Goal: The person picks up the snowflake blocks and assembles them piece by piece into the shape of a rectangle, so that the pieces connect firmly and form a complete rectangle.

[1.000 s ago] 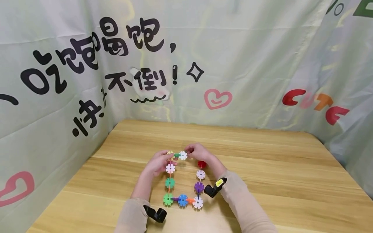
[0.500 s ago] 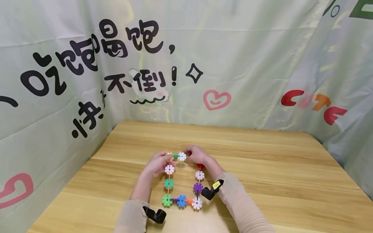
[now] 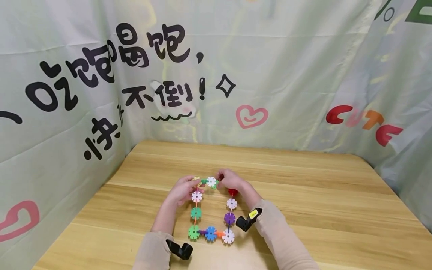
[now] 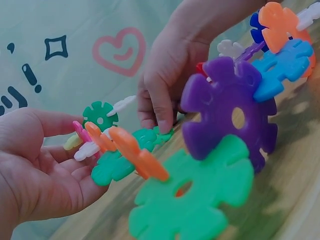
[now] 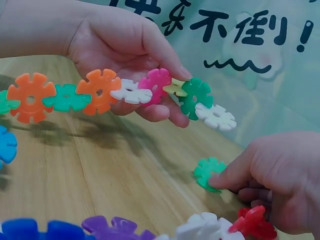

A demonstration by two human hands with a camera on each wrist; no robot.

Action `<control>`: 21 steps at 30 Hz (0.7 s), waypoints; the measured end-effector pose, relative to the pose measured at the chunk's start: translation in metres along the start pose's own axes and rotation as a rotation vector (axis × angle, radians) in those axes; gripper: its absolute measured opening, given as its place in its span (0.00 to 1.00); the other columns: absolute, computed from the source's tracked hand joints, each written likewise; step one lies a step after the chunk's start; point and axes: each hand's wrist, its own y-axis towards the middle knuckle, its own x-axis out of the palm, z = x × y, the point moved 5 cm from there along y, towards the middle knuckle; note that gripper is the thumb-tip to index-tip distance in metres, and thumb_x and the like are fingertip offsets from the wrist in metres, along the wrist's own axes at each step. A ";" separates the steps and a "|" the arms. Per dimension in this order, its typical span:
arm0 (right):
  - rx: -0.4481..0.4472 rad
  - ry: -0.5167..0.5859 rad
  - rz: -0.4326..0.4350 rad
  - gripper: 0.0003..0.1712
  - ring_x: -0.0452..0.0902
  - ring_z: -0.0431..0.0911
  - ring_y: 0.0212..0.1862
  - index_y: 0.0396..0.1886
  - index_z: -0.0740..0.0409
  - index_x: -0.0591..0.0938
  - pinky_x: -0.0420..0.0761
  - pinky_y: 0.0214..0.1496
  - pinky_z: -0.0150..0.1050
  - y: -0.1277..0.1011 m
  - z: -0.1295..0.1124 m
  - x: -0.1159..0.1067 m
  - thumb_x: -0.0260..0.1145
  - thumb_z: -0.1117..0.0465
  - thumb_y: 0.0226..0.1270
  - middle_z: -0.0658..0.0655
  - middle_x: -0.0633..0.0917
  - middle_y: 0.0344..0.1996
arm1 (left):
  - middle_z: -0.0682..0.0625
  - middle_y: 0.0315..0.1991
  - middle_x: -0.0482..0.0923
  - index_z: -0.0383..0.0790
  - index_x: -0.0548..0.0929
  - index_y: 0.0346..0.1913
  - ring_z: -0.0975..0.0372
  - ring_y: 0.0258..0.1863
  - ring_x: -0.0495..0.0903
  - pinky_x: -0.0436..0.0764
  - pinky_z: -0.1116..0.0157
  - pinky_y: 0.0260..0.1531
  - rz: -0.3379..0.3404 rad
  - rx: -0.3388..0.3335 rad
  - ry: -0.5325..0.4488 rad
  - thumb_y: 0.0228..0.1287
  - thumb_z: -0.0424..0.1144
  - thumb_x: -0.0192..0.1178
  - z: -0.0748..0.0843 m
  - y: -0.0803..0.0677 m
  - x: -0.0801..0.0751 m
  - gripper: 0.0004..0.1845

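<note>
A chain of notched, flower-shaped plastic discs [image 3: 196, 213] forms an unclosed rectangle in the head view. My left hand [image 3: 183, 190] pinches its far left corner at the yellow disc [image 5: 176, 88], thumb on top and fingers beneath. From there a green disc [image 5: 195, 99] and a white end disc [image 5: 216, 117] stick out to the right. My right hand [image 3: 232, 180] pinches a separate green disc [image 5: 207, 172] between thumb and fingers, just below the white one. The chain's other end, a red disc [image 5: 253, 222], lies under my right wrist.
The chain's near side has a light green disc [image 3: 194, 232], a blue disc [image 3: 211, 233] and a white corner disc [image 3: 228, 236]. A purple disc [image 3: 230, 218] is on the right side. Everything is over a wooden table [image 3: 303, 195], with a printed curtain [image 3: 287, 75] behind and at both sides.
A green disc has come into view at my right fingertips, close to the white end disc. My left hand keeps its hold on the chain and has hardly moved.
</note>
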 end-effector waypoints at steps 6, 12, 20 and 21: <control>-0.019 0.006 0.055 0.07 0.68 0.43 0.29 0.31 0.63 0.77 0.70 0.31 0.32 -0.001 -0.001 -0.004 0.64 0.74 0.52 0.52 0.76 0.26 | 0.35 0.44 0.78 0.28 0.71 0.46 0.62 0.29 0.81 0.81 0.68 0.25 0.008 0.003 -0.004 0.68 0.37 0.51 0.001 -0.001 0.000 0.13; -0.041 0.046 0.075 0.07 0.70 0.43 0.31 0.33 0.64 0.78 0.72 0.34 0.33 -0.005 0.001 -0.007 0.65 0.73 0.54 0.53 0.77 0.27 | 0.32 0.47 0.76 0.29 0.70 0.45 0.61 0.31 0.81 0.82 0.66 0.27 0.012 0.005 -0.008 0.69 0.37 0.51 0.002 -0.002 0.001 0.11; -0.083 0.073 0.100 0.10 0.73 0.44 0.35 0.40 0.65 0.81 0.75 0.36 0.35 -0.013 0.009 -0.014 0.62 0.72 0.58 0.55 0.80 0.30 | 0.34 0.46 0.77 0.28 0.70 0.51 0.60 0.30 0.81 0.81 0.68 0.25 0.026 0.008 -0.011 0.68 0.35 0.51 0.000 0.001 0.002 0.14; -0.083 0.080 0.100 0.10 0.73 0.44 0.35 0.41 0.64 0.81 0.75 0.36 0.35 -0.014 0.009 -0.015 0.62 0.72 0.59 0.55 0.79 0.30 | 0.35 0.45 0.77 0.29 0.70 0.52 0.61 0.30 0.81 0.80 0.68 0.24 0.026 0.005 -0.013 0.68 0.35 0.51 -0.001 0.001 0.002 0.15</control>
